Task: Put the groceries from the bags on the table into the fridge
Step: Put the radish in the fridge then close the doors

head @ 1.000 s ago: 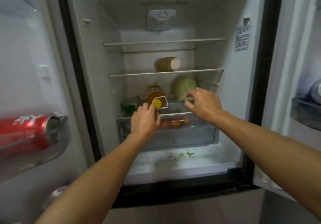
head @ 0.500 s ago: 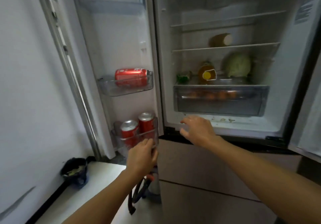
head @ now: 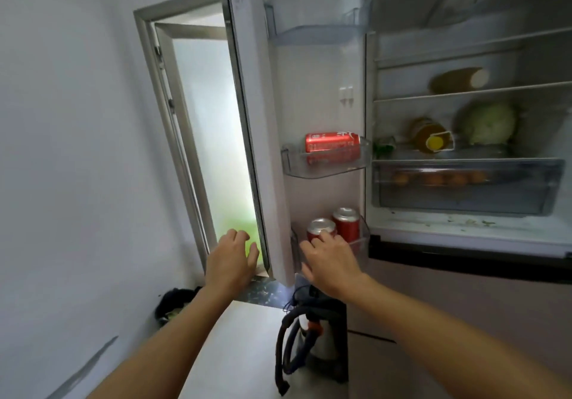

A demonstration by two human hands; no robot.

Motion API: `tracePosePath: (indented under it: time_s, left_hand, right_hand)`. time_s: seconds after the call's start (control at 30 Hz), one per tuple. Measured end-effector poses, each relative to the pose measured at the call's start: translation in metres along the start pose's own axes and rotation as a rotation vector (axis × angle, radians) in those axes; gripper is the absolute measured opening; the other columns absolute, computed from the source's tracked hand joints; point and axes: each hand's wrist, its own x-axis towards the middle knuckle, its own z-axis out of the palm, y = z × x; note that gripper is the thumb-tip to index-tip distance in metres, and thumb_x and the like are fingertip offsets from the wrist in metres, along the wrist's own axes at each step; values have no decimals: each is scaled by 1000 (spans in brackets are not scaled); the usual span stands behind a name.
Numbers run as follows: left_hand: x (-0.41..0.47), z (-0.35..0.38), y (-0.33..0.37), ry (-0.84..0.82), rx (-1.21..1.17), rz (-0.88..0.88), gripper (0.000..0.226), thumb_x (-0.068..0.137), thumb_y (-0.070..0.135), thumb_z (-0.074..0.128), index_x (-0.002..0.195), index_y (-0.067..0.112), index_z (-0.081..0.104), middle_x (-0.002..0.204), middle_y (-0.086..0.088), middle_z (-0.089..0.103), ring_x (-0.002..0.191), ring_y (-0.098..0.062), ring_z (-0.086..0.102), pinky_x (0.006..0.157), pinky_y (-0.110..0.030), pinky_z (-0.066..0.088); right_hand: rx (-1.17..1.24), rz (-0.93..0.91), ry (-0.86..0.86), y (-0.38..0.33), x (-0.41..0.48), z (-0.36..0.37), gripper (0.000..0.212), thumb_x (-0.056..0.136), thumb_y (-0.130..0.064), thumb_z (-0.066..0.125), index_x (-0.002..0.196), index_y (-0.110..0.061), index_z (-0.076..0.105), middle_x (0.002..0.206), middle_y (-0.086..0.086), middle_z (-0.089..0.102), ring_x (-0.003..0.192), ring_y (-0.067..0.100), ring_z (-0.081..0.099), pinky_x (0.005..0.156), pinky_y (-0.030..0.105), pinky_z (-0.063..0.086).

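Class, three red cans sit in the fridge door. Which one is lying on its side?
The lone red can in the middle door bin lies flat. The front can and back can in the lowest bin stand upright.

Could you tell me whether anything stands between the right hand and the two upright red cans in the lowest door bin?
Only the clear plastic door bin's front wall: the right hand is in front of it, fingertips level with the nearer red can. The farther red can stands behind.
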Motion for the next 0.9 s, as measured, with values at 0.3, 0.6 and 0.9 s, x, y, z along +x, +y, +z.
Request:
tracePosePath:
  time_s: [0.3,0.6,0.9]
  left_hand:
    - [50,8,1,141,-305,50,50,98,36,44,139,6,40,135,-17,47,120,-32,47,95,-45,43]
    - [51,15,68,54,-606,251,55,99,44,36,147,17,27,143,-8,45,124,-30,50,93,-38,45]
    - [24,28,172,56,-726,470,55,95,48,37,138,13,38,119,-8,56,85,-17,62,65,-25,43]
  right_hand:
    - [-23,184,73,16,-39,3,35,82,-44,45,96,-20,65,82,2,66,82,24,60,63,36,47]
    - [9,432,31,83,-107,-6,41,80,-39,60,114,-17,59,110,7,59,97,24,59,64,35,55]
    - [116,662,310,138,-141,-43,37,93,-37,56,127,-24,52,120,-6,54,99,14,58,65,26,48]
